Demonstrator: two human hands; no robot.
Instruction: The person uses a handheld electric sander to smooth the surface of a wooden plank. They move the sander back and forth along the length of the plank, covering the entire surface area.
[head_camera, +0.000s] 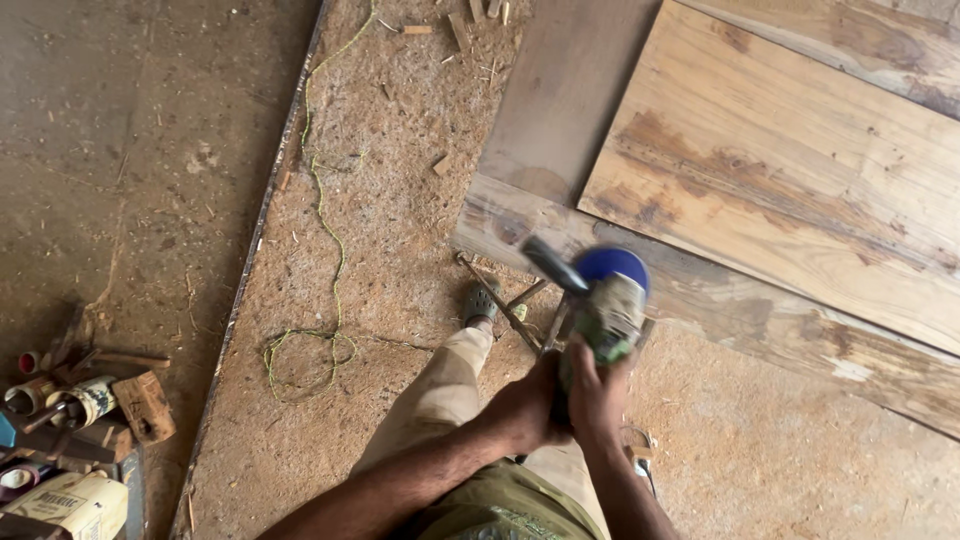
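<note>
Gripping a grinder (606, 305) with both hands, the person holds it out in front of the waist, its blue-topped head blurred, just short of the planks' (770, 190) near edge. Left hand (522, 408) and right hand (596, 395) close side by side round the body, likely to steady the tool; forearms converge from below, wrists straight. One foot (481, 303) stands forward on sawdust, beside a metal stand (505, 305).

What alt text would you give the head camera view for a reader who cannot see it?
Both bare hands, left hand and right hand, grip a blurred green-and-grey handheld power tool with a blue round disc near the end of long weathered wooden planks. Below lie a sawdust-covered floor and a loose green cord.
</note>
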